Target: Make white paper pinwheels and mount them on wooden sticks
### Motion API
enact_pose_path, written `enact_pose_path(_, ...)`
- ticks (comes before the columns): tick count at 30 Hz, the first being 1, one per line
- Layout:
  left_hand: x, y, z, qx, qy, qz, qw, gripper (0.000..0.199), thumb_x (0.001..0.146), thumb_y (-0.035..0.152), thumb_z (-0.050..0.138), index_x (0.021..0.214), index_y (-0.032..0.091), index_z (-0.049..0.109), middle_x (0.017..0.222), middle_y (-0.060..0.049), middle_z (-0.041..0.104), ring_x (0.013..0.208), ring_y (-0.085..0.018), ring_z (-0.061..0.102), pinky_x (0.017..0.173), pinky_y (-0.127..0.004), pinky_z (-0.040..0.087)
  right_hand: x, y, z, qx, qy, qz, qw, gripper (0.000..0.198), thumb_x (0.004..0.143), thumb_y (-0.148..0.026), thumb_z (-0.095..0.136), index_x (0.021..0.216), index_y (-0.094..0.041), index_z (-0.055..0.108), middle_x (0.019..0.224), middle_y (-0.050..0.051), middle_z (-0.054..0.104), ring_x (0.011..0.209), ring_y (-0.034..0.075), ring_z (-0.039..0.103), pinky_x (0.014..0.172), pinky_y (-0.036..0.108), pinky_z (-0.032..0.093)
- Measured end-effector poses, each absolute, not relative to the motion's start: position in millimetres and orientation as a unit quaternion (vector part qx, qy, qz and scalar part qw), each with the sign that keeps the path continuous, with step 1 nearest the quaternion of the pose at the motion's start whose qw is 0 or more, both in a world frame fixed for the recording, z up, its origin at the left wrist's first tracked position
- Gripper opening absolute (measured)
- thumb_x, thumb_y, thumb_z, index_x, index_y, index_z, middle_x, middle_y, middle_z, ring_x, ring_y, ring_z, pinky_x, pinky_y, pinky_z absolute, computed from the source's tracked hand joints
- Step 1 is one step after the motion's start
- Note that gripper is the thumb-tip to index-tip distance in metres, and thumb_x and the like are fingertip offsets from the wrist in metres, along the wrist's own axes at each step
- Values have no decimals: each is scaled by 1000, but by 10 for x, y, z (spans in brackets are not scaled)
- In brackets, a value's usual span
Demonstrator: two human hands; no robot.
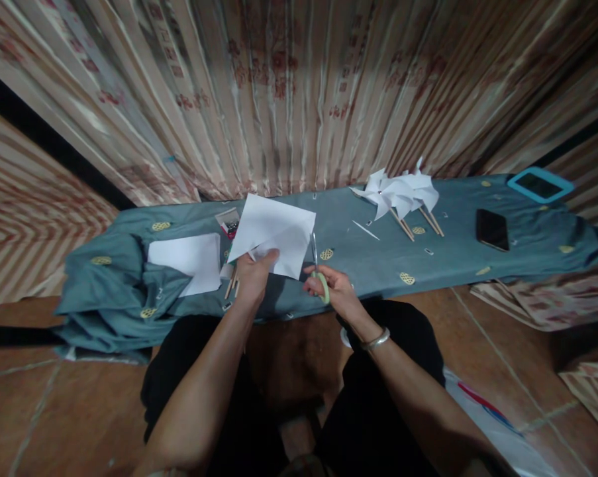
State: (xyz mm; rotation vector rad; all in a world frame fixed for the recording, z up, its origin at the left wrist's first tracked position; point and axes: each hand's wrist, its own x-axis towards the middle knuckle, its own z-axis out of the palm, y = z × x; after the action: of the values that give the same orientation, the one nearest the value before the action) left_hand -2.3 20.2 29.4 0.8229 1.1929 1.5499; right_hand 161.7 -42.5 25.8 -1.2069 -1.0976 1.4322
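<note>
My left hand (255, 273) grips a square sheet of white paper (273, 228) near its lower left edge, the thumb lying on top. In my right hand (336, 288) is a pair of scissors (322, 283) with pale green handles, fingers wrapped round the loops. The blades point away from me, beside the sheet's right edge; whether they touch the paper I cannot tell. Left of my left hand lies a stack of white paper (194, 255). Wooden sticks (232, 281) and a small box with a red part (229, 222) are partly hidden by the sheet and hand.
White paper pinwheels (400, 192) on wooden sticks lie at the right, with a thin paper strip (365, 230) in front. Farther right are a black phone (492, 229) and a blue-framed tablet (540, 184). A green cloth (448, 265) covers the bench; a curtain (289, 99) hangs behind it.
</note>
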Motion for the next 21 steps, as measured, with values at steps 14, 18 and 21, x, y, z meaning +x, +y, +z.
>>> enact_pose_path(14,-141,350,307,341,474,683,439,42,51,23,77,90,17,68,85,-4,73,84,-21,68,85,-35,53,1792,-640,297,-432,-519,682,280,46,71,-50,78,98,-14,68,73,1,68,61,9,60,57,22,49)
enact_pose_path(18,-103,304,311,341,487,665,452,31,51,25,78,79,17,67,80,-4,72,80,-20,67,80,-33,54,1763,-615,318,-440,-505,691,270,47,68,-52,79,95,-14,70,71,1,68,60,8,60,57,21,50)
enact_pose_path(21,-80,278,313,347,498,648,460,29,50,27,79,75,16,68,78,-4,71,77,-20,67,77,-31,54,1748,-602,320,-439,-494,697,279,48,68,-53,79,94,-15,70,69,0,67,59,8,60,57,20,51)
